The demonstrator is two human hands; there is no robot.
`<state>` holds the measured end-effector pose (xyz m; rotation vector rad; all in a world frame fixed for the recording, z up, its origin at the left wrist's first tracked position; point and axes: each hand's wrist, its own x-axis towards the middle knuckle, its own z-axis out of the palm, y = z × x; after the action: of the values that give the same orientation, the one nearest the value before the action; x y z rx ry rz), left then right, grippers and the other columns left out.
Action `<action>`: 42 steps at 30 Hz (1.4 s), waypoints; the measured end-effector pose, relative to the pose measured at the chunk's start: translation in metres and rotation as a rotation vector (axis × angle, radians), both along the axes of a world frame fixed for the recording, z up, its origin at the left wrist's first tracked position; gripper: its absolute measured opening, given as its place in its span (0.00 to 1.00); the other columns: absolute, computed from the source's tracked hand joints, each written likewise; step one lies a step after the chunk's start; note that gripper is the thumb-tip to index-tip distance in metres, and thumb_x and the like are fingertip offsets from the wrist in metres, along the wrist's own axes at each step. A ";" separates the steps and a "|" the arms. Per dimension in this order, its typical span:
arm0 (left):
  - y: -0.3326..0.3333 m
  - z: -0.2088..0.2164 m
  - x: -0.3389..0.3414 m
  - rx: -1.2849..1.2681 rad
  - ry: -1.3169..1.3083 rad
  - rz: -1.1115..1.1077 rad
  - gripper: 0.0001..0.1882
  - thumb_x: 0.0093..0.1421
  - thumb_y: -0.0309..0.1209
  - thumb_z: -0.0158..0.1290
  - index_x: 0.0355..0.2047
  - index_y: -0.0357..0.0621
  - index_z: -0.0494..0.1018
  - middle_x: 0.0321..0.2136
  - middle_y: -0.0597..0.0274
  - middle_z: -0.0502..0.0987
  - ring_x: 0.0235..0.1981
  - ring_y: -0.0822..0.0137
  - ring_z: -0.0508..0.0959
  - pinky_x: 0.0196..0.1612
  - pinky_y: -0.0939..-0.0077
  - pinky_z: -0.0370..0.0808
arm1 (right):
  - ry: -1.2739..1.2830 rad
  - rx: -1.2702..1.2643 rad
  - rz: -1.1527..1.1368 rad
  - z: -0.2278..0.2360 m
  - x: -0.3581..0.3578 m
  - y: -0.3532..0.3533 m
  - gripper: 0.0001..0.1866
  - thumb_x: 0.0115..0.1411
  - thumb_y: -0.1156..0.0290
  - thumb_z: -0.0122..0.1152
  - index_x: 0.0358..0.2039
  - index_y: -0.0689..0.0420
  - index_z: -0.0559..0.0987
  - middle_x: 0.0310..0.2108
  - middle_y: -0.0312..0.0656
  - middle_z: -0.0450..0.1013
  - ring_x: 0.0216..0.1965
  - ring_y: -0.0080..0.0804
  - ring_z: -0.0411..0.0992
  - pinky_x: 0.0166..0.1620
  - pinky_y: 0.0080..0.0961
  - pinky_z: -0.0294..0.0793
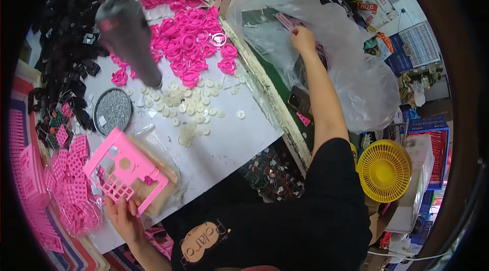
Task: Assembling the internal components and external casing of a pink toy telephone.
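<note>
The light, stiff pink plastic frame [125, 171], judged brittle at its grid, is pinched at its near edge by the left hand [124, 215], while a pink strip [288, 20] is gripped by the right hand [303, 40].

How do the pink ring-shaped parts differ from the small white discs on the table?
The pink ring-shaped parts are bright pink and open in the middle; the small white discs are off-white and look solid. The rings look larger than the discs. The rings are heaped at the far side of the white table, while the discs lie scattered thinly nearer the person. Both lie loose, touched by neither hand.
</note>
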<state>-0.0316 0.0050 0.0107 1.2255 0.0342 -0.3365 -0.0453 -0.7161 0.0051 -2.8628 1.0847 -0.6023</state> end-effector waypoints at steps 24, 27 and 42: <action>-0.058 -0.004 -0.003 -0.264 0.133 0.043 0.26 0.70 0.42 0.45 0.63 0.41 0.60 0.53 0.54 0.72 0.51 0.63 0.75 0.49 0.70 0.75 | -0.715 1.622 0.394 0.037 -0.074 0.293 0.17 0.59 0.81 0.59 0.50 0.59 0.70 0.37 0.38 0.72 0.33 0.23 0.74 0.31 0.20 0.80; -0.075 -0.013 -0.006 -0.318 -0.015 -0.105 0.34 0.66 0.48 0.51 0.64 0.43 0.55 0.54 0.55 0.69 0.55 0.58 0.72 0.57 0.58 0.72 | -0.505 1.851 0.469 0.031 -0.069 0.409 0.18 0.61 0.79 0.60 0.50 0.57 0.70 0.37 0.38 0.71 0.35 0.25 0.74 0.32 0.21 0.80; -0.024 0.009 -0.013 0.696 -0.533 0.394 0.45 0.62 0.30 0.55 0.71 0.33 0.40 0.57 0.49 0.59 0.55 0.64 0.65 0.57 0.67 0.65 | -0.216 1.487 1.077 0.002 -0.010 0.512 0.22 0.66 0.65 0.59 0.58 0.61 0.71 0.37 0.40 0.77 0.33 0.17 0.73 0.35 0.15 0.71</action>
<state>-0.0442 -0.0192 0.0197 1.9223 -0.0730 0.3897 -0.0554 -0.2040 0.0074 -1.5250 -0.2090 0.0586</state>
